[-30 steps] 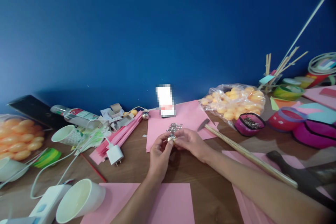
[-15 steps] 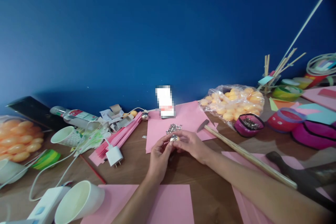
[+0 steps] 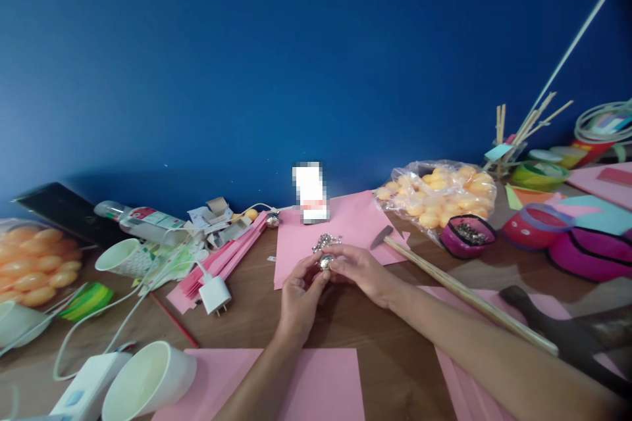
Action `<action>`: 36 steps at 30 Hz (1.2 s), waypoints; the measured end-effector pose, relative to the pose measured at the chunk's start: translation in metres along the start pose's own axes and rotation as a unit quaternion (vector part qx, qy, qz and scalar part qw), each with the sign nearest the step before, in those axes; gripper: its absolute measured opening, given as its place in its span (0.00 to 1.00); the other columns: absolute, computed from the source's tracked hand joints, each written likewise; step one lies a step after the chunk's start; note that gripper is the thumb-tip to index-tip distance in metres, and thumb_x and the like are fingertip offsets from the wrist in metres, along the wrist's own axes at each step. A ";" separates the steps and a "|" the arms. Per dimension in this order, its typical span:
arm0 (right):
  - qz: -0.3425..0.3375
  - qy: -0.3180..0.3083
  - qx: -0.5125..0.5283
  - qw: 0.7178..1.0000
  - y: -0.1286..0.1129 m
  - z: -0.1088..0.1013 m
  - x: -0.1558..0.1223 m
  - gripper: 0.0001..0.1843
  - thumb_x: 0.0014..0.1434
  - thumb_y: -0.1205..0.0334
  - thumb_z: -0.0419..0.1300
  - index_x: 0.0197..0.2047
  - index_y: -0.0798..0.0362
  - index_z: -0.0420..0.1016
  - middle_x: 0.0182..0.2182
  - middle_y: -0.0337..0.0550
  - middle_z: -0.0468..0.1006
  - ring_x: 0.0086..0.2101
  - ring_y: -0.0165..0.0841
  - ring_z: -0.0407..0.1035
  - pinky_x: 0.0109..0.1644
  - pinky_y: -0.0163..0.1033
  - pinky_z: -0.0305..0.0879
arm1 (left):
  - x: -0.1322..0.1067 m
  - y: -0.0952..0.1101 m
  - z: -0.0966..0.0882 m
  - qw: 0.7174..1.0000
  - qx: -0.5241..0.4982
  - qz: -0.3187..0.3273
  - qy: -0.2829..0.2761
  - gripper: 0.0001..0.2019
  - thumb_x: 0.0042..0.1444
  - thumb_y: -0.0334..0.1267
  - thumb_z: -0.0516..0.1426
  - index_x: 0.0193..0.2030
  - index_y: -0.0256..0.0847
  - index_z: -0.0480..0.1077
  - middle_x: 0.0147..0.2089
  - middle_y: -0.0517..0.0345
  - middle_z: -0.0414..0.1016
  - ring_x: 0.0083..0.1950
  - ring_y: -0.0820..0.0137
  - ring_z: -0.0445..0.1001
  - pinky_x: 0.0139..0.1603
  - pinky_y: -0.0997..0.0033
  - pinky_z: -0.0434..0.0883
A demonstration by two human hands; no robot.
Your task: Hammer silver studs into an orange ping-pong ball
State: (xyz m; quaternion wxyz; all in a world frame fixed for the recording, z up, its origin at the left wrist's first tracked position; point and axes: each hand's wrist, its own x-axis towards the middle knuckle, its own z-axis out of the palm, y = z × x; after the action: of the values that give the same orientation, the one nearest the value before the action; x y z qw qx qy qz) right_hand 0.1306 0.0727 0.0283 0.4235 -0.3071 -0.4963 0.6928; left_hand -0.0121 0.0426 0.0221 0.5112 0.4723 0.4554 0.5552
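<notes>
A small ball studded with silver tacks (image 3: pixel 324 262), seemingly an orange ping-pong ball underneath, is pinched between my hands. My left hand (image 3: pixel 302 293) grips it from the left with thumb and fingers. From the right, my right hand (image 3: pixel 363 273) closes its thumb and fingertips on the same ball. Just beyond my fingers, a pile of silver tacks (image 3: pixel 326 241) lies on a pink sheet (image 3: pixel 292 256). Another silver-covered ball (image 3: pixel 272 219) rests at that sheet's far left corner.
A hammer (image 3: pixel 459 286) lies right of my hands, near a purple bowl of tacks (image 3: pixel 468 237) and a bag of orange balls (image 3: pixel 439 194). A phone-like blurred object (image 3: pixel 310 192) stands at the wall. Left are a white charger (image 3: pixel 215 294), cables and a paper cup (image 3: pixel 151 378).
The ball has turned in my fingers and shifted slightly left; its orange patch no longer shows, only silver. My hands stay in nearly the same place.
</notes>
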 end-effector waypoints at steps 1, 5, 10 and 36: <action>-0.008 -0.003 -0.012 1.000 0.000 -0.001 0.000 0.19 0.50 0.57 0.60 0.47 0.52 0.69 0.39 0.43 0.73 0.38 0.32 0.69 0.46 0.42 0.65 | 0.000 -0.001 0.000 1.000 0.006 0.005 0.005 0.18 0.46 0.36 0.59 0.46 0.39 0.68 0.49 0.49 0.70 0.50 0.62 0.69 0.50 0.61 0.67; -0.040 -0.002 -0.066 0.997 0.002 -0.001 0.001 0.20 0.51 0.56 0.59 0.47 0.53 0.69 0.40 0.44 0.73 0.39 0.33 0.68 0.44 0.41 0.67 | 0.001 -0.002 -0.001 1.000 0.007 0.001 0.007 0.18 0.45 0.36 0.59 0.46 0.38 0.67 0.48 0.49 0.71 0.48 0.62 0.70 0.48 0.61 0.68; -0.046 0.000 -0.080 0.996 0.002 0.002 0.000 0.20 0.54 0.55 0.55 0.50 0.52 0.66 0.44 0.44 0.71 0.41 0.34 0.67 0.45 0.41 0.67 | 0.001 0.000 0.000 0.999 -0.008 -0.032 0.010 0.20 0.45 0.37 0.60 0.46 0.37 0.66 0.45 0.48 0.73 0.45 0.62 0.72 0.46 0.60 0.68; -0.016 -0.018 -0.080 0.997 -0.005 0.001 -0.002 0.24 0.54 0.51 0.54 0.53 0.50 0.64 0.37 0.42 0.74 0.35 0.31 0.68 0.37 0.37 0.66 | 0.002 0.003 0.000 0.998 0.048 0.018 -0.026 0.20 0.48 0.40 0.56 0.50 0.43 0.65 0.51 0.52 0.67 0.46 0.66 0.70 0.48 0.66 0.67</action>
State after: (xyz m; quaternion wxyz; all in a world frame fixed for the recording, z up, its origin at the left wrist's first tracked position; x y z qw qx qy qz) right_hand 0.1324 0.0711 0.0332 0.4001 -0.3192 -0.5623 0.6495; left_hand -0.0128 0.0447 0.0247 0.4895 0.5189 0.4591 0.5294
